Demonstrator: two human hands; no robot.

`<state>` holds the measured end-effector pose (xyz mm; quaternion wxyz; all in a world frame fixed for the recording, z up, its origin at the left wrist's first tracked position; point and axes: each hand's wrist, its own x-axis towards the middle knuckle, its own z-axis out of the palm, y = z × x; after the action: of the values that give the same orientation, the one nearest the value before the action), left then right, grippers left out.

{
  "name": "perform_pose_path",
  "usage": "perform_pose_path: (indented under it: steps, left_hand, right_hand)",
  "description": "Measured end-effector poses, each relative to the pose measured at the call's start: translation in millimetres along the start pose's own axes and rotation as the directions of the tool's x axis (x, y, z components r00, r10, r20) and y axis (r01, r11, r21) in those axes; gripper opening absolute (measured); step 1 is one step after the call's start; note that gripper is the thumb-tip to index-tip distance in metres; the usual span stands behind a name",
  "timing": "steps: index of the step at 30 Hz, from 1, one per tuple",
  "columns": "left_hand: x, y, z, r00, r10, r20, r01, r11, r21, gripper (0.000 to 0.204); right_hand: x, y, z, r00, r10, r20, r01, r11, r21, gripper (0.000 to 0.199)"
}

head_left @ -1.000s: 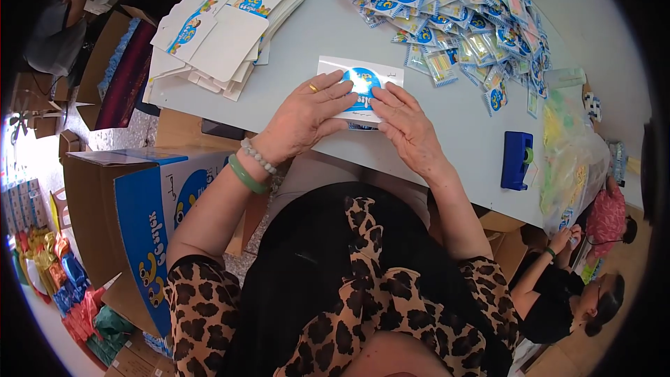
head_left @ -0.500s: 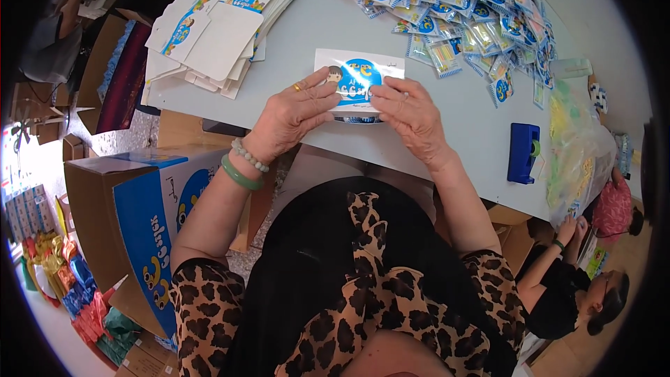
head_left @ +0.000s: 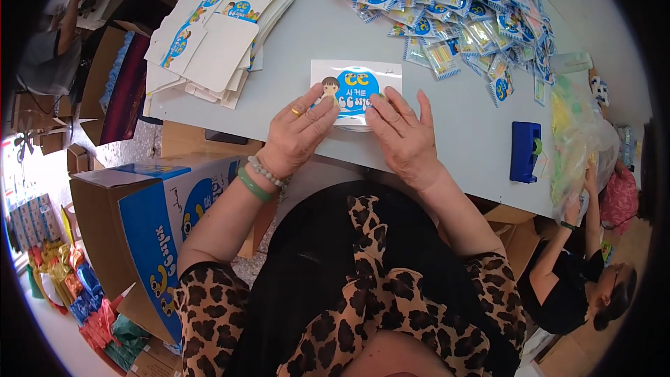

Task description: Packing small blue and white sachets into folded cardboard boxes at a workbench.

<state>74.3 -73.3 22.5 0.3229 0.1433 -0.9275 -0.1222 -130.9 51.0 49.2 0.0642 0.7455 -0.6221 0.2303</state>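
Note:
A small white and blue carton (head_left: 357, 91) with a cartoon child on its top panel lies at the table's near edge, between my hands. My left hand (head_left: 301, 129), with a ring and bracelets at the wrist, holds the carton's left side, fingertips pressed on the top panel. On the other side my right hand (head_left: 403, 136) grips the carton's right edge, its little finger lifted apart. Both thumbs are mostly hidden. The carton's near end is partly covered by my hands.
Flat white cartons (head_left: 223, 35) are stacked at the table's far left. A large heap of small packets (head_left: 453, 14) covers the far right. A blue tape dispenser (head_left: 525, 152) stands at right, by plastic bags (head_left: 576, 132). An open cardboard box (head_left: 146, 230) stands at left; a co-worker (head_left: 572, 286) is at right.
My hands and the carton have shifted slightly nearer to me. The packets seen at its near end no longer show. My right little finger has lifted. The co-worker's arms have reached toward the bags.

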Motion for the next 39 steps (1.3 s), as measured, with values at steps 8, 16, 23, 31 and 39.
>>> perform_pose_path:
  steps: [8,16,23,31,39]
  left_hand:
    - [9,1,-17,0.973,-0.213,0.088,0.229,0.939,-0.256,0.036]
    - [-3,7,-2,0.997,-0.062,-0.052,0.059,0.997,-0.054,0.028]
    - [8,7,-16,0.953,-0.303,0.006,0.277,0.862,-0.425,0.033]
    - [31,3,-6,0.92,-0.385,0.071,0.382,0.847,-0.369,0.032]
    - [26,14,-9,0.957,-0.286,0.048,0.29,0.937,-0.193,0.043]
  right_hand:
    - [8,5,12,0.999,0.016,0.034,-0.018,0.997,0.069,0.049]
    - [5,7,14,1.0,-0.008,0.027,0.006,0.996,0.087,0.046]
    - [7,4,9,0.997,0.007,0.072,-0.012,0.997,0.073,0.045]
    - [21,17,8,0.994,0.069,0.08,-0.077,0.993,0.095,0.043]
    - [8,25,26,0.998,0.007,-0.062,-0.001,0.996,0.087,0.041]
